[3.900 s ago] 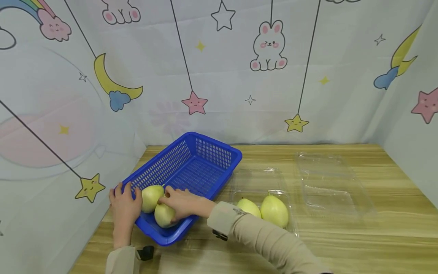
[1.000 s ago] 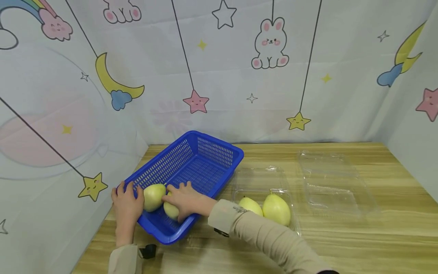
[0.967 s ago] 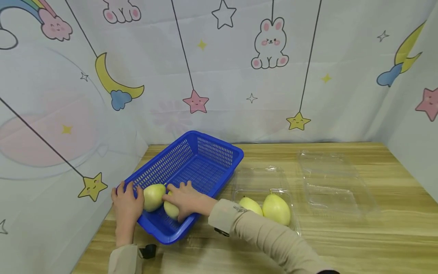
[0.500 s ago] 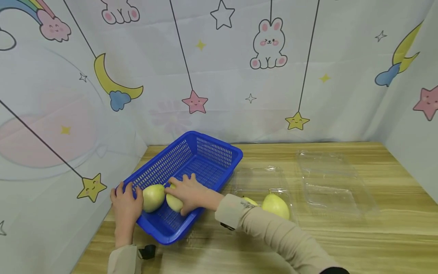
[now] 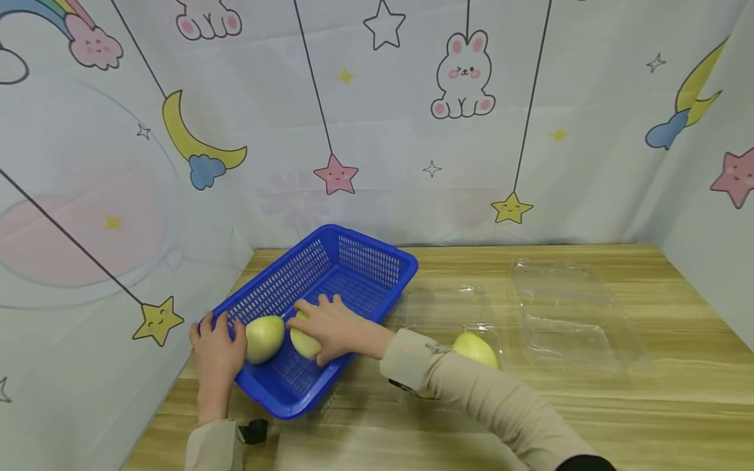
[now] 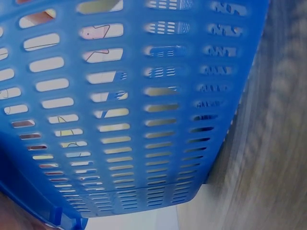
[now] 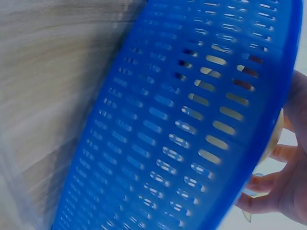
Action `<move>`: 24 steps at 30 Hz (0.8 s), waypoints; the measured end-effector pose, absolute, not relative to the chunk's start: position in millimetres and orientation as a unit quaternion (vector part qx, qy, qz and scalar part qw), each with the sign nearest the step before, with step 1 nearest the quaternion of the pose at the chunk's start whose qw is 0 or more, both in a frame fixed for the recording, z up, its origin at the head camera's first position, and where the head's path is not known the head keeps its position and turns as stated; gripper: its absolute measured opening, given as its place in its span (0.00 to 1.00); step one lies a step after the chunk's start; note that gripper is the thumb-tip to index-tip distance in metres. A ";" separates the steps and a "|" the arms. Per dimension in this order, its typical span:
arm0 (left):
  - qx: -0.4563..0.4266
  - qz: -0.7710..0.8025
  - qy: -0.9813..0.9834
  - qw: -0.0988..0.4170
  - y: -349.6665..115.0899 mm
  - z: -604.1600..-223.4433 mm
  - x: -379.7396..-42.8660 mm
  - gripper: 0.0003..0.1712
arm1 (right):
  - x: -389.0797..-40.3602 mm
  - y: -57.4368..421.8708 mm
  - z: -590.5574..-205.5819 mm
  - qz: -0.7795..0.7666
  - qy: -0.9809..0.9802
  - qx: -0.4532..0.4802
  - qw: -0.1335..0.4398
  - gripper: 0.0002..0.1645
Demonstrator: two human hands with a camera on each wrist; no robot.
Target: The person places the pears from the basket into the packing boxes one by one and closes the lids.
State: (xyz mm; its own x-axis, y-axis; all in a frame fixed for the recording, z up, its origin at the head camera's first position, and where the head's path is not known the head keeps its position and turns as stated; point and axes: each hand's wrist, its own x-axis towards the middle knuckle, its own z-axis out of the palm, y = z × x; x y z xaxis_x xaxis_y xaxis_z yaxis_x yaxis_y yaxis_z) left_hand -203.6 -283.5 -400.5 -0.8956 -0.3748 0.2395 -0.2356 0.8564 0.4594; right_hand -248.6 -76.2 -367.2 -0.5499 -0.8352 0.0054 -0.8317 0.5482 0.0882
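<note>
A blue slotted plastic basket (image 5: 408,263) lies slanted on the table, two yellow-green pears inside its near half. My left hand (image 5: 216,356) grips its left rim near the front corner, thumb towards the inside. Beside that thumb rests one pear (image 5: 264,340), stem pointing back and right. My right hand (image 5: 337,327) reaches over the right rim and holds the other pear (image 5: 304,344), fingers spread round its top and side. From the right wrist, the basket wall (image 7: 158,120) fills the view, with the right hand (image 7: 288,179) and a sliver of pear (image 7: 274,136) past the rim.
Right of the basket stands an open clear plastic clamshell box (image 5: 444,306). One pear (image 5: 474,348) shows in it; my right sleeve (image 5: 489,386) hides most of another. A second clear clamshell (image 5: 568,333) lies farther right on the wooden table (image 5: 677,405). A printed curtain (image 5: 389,209) hangs behind.
My right hand has carried its pear back and slightly right, away from the basket's near end and the other pear. The sleeve now covers more of the boxed pears. My left hand stays put.
</note>
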 end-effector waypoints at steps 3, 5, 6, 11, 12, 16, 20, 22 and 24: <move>0.159 -0.215 -0.950 0.163 -283.9 -401.3 -204.2 0.27 | -248.6 -71.3 -364.0 -0.042 -0.877 0.477 0.038 0.46; 0.158 -0.215 -0.950 0.162 -284.2 -402.0 -204.6 0.27 | -248.6 -67.3 -361.9 -0.042 -0.876 0.478 0.043 0.46; 0.158 -0.216 -0.950 0.163 -284.4 -402.5 -204.9 0.27 | -248.8 -65.3 -360.9 -0.042 -0.876 0.478 0.045 0.46; 0.159 -0.217 -0.949 0.162 -285.0 -402.9 -205.1 0.27 | -251.1 -57.2 -356.9 -0.044 -0.874 0.479 0.062 0.45; 0.160 -0.218 -0.949 0.162 -285.1 -402.8 -205.1 0.27 | -251.5 -55.6 -355.8 -0.045 -0.874 0.479 0.064 0.45; 0.161 -0.217 -0.949 0.160 -285.5 -402.6 -205.1 0.27 | -252.5 -48.7 -350.1 -0.051 -0.873 0.480 0.072 0.44; 0.162 -0.216 -0.950 0.159 -285.6 -402.1 -205.1 0.27 | -252.5 -40.6 -345.0 -0.063 -0.873 0.477 0.083 0.44; 0.162 -0.216 -0.950 0.159 -285.6 -401.8 -205.0 0.27 | -252.3 -36.4 -343.2 -0.066 -0.874 0.474 0.086 0.43; 0.162 -0.217 -0.950 0.157 -285.8 -401.7 -204.8 0.27 | -252.3 -32.7 -342.2 -0.066 -0.874 0.473 0.087 0.43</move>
State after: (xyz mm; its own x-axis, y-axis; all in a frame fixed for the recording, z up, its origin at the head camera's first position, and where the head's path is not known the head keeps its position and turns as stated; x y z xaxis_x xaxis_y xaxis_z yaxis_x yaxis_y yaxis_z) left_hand -204.8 -285.8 -401.7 -0.8985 -0.3754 0.2273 -0.2392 0.8532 0.4636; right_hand -252.3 -32.7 -342.2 -0.5378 -0.8384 0.0891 -0.8156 0.5441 0.1971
